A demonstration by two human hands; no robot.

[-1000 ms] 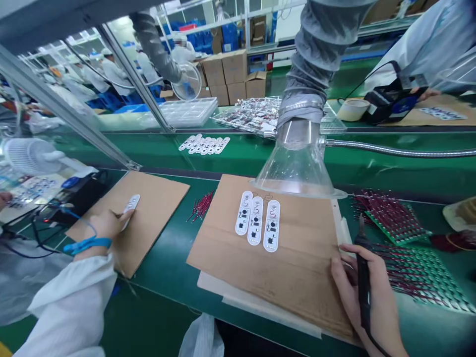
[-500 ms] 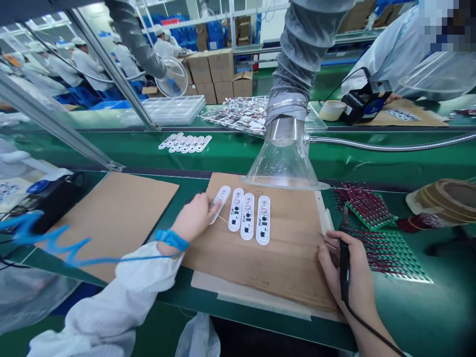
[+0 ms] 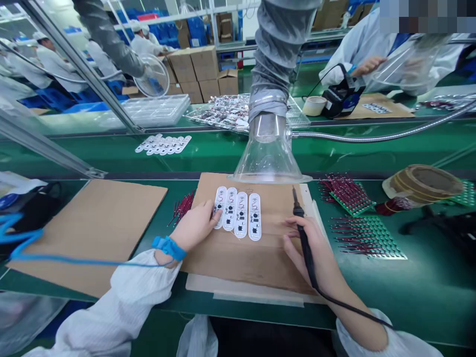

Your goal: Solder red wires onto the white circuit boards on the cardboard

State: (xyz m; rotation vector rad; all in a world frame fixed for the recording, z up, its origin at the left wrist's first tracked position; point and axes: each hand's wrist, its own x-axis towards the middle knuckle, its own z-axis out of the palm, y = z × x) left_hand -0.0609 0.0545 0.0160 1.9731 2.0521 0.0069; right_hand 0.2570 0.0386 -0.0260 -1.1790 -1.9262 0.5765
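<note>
Several white, rounded-end circuit boards (image 3: 241, 215) lie side by side on a cardboard sheet (image 3: 238, 263), with red wires and black chips on their faces. My left hand (image 3: 197, 223), a blue wrist strap behind it, has its thumb and fingers closed at the lower left edge of the leftmost circuit board (image 3: 220, 201). A soldering iron (image 3: 304, 238) is held in my right hand (image 3: 312, 248), its tip pointing up and away over the cardboard's right side. Dark red wires (image 3: 182, 208) lie just beyond my left hand.
A clear fume hood (image 3: 269, 158) hangs over the cardboard's far edge. Green boards with red wires (image 3: 372, 238) and a tape roll (image 3: 422, 183) stand at right. Another cardboard sheet (image 3: 96, 228) lies left. More white boards (image 3: 163, 144) sit beyond; a co-worker (image 3: 345, 59) is opposite.
My left hand has brought the slanted leftmost board upright, close beside the others. My right hand with the soldering iron has moved inward over the cardboard. The view has shifted slightly.
</note>
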